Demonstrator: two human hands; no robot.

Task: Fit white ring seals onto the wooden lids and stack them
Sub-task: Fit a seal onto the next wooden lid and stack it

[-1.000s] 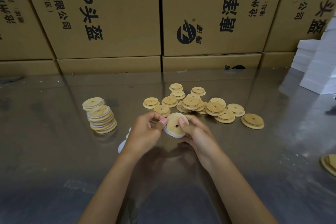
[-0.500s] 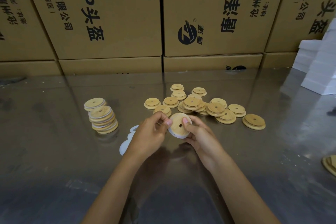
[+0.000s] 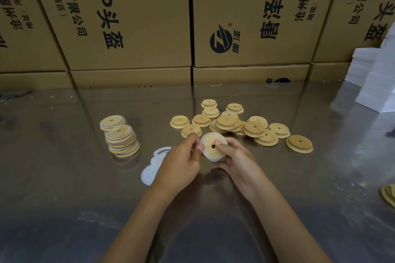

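Observation:
Both my hands hold one round wooden lid (image 3: 211, 151) with a centre hole above the steel table; a white ring seal (image 3: 205, 137) shows around its rim. My left hand (image 3: 180, 162) pinches the lid's left edge, and my right hand (image 3: 239, 160) cups it from the right with the thumb on its face. A leaning stack of sealed lids (image 3: 121, 139) stands to the left. Loose white ring seals (image 3: 152, 167) lie beside my left hand, partly hidden by it. A scattered pile of bare lids (image 3: 237, 125) lies just beyond my hands.
Large printed cardboard boxes (image 3: 132, 17) wall off the back of the steel table (image 3: 64, 177). White foam blocks (image 3: 376, 79) are piled at the right. More wooden lids (image 3: 389, 195) peek in at the right edge.
The lid has turned between my fingers, its face with the centre hole now tilted more toward me. Both hands stayed in about the same place.

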